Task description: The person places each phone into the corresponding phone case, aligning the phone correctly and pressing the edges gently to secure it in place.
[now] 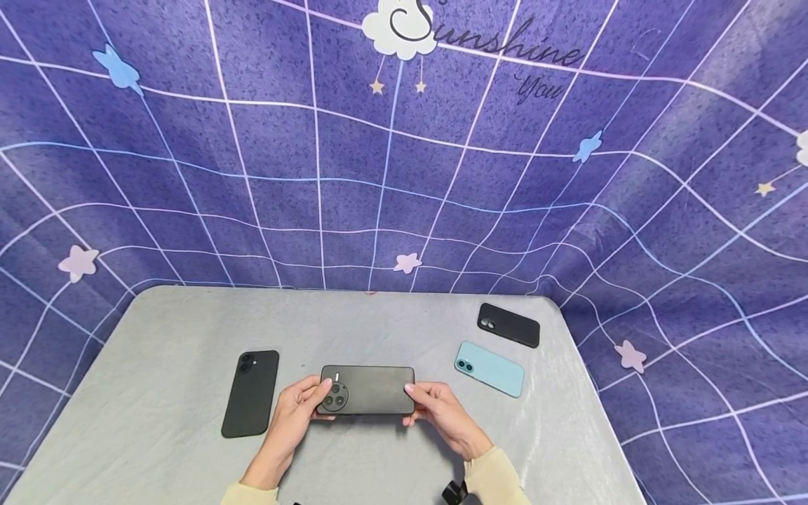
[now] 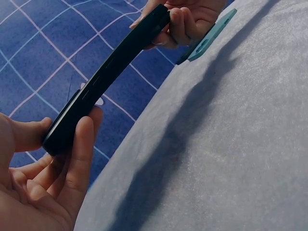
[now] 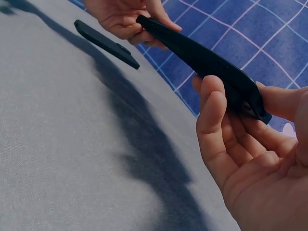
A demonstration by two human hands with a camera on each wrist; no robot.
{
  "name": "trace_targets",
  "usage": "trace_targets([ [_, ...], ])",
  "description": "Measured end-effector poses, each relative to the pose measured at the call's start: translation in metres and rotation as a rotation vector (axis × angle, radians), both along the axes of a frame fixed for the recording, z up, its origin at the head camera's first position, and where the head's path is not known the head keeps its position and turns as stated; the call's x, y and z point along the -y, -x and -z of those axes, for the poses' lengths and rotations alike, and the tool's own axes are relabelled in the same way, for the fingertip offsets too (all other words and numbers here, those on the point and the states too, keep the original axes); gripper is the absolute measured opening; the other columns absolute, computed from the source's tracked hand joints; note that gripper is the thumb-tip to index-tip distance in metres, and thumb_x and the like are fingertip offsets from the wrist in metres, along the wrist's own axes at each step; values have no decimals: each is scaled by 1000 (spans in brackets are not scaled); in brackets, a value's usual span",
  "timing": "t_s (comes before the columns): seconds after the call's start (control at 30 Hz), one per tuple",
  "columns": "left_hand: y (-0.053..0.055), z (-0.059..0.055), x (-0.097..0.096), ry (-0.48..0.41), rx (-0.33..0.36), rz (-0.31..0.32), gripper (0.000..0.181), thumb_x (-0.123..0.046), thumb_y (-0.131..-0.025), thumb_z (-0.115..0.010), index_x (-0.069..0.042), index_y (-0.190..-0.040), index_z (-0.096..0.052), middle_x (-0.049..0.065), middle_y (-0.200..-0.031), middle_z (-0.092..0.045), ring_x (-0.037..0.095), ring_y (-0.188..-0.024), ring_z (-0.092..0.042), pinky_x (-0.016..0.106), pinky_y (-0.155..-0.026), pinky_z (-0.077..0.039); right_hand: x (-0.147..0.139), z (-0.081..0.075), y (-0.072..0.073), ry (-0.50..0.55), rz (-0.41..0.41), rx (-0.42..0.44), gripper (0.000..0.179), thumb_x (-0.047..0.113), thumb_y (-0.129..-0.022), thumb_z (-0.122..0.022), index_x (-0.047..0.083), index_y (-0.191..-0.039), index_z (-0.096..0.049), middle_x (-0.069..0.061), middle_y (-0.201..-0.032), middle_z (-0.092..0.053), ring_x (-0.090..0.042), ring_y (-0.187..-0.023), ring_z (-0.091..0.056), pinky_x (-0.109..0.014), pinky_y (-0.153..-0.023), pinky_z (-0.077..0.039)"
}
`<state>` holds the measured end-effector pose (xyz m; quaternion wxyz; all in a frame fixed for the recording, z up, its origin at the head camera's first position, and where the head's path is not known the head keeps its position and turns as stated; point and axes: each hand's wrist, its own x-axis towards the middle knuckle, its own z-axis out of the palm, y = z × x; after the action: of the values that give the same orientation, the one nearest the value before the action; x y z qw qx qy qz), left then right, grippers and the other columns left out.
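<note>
Both hands hold a dark grey smartphone [image 1: 379, 390] sideways above the table, its back with a round camera ring turned up. My left hand [image 1: 295, 414] grips the camera end, thumb on top beside the ring and fingers beneath. At the other end my right hand [image 1: 445, 414] pinches it, thumb over the edge and fingers under. In the right wrist view, a small gap shows at the end of the phone [image 3: 211, 65] by the right thumb. The left wrist view shows the phone [image 2: 101, 79] edge-on, tilted, with its shadow on the cloth below.
A black phone [image 1: 250, 394] lies left of my left hand. To the right lie a light blue phone or case [image 1: 489, 369] and, behind it, a black one [image 1: 508, 325]. A grey cloth covers the table [image 1: 353, 322]; a purple gridded curtain [image 1: 353, 154] hangs behind.
</note>
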<state>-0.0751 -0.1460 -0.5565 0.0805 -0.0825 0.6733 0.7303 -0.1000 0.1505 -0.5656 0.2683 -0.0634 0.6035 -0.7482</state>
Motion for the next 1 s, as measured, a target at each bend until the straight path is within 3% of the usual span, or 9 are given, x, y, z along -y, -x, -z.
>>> trace_targets([
  [0.23, 0, -1, 0, -14, 6, -3, 39, -26, -109, -67, 9, -123, -68, 19, -108, -79, 19, -86, -78, 36, -76, -67, 0, 0, 0, -11, 17, -9, 20, 20, -109, -64, 7, -99, -75, 0, -77, -74, -11, -65, -73, -23, -69, -59],
  [0.73, 0, 0, -1, -13, 5, -42, 36, -23, -109, -66, 11, -121, -68, 14, -100, -80, 18, -81, -76, 34, -72, -66, 0, -2, -2, 33, -25, -45, 17, 14, -109, -63, 1, -107, -74, -2, -83, -78, -12, -69, -75, -21, -67, -58],
  [1.0, 0, -1, 0, -30, 4, -43, 36, -23, -110, -65, 12, -122, -67, 16, -103, -79, 18, -84, -77, 36, -74, -67, 1, -3, -1, -5, -13, -44, 22, 24, -111, -61, 8, -106, -75, 0, -82, -75, -12, -68, -73, -24, -72, -59],
])
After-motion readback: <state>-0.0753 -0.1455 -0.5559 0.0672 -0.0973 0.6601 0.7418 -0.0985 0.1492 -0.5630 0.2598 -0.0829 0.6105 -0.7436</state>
